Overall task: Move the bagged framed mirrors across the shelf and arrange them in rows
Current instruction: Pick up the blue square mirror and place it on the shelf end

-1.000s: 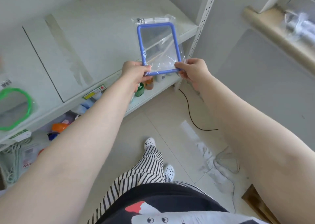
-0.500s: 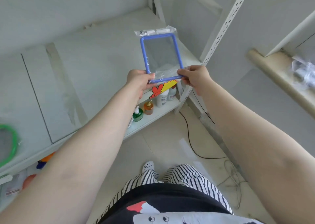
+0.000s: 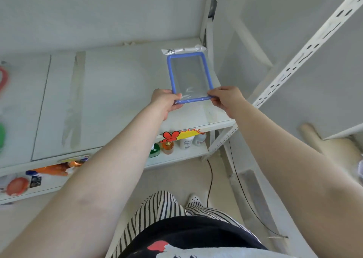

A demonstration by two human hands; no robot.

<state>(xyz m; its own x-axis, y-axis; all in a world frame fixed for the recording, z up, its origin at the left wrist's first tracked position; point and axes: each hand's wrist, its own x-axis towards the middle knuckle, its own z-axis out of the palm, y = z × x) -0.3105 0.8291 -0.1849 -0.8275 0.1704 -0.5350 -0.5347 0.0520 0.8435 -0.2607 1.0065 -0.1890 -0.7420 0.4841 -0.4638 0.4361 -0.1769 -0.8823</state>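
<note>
Left grip point(image 3: 166, 100) and right grip point(image 3: 225, 98) pinch blue mirror point(image 3: 189, 77) by near corners; I see it carried further over shelf point(image 3: 117, 92) toward right end, placement next

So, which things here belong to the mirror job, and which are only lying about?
Job:
- blue mirror in its bag
- left hand and right hand, pinching its near corners
- shelf

Lying about:
- green bottle
- orange bottle
- white bottles
- black cable

Both hands, left point(image 3: 165, 100) and right point(image 3: 225, 98), pinch the blue-framed bagged mirror point(image 3: 189, 77) over the white shelf point(image 3: 117, 92); bottles point(image 3: 169, 147) below.
</note>
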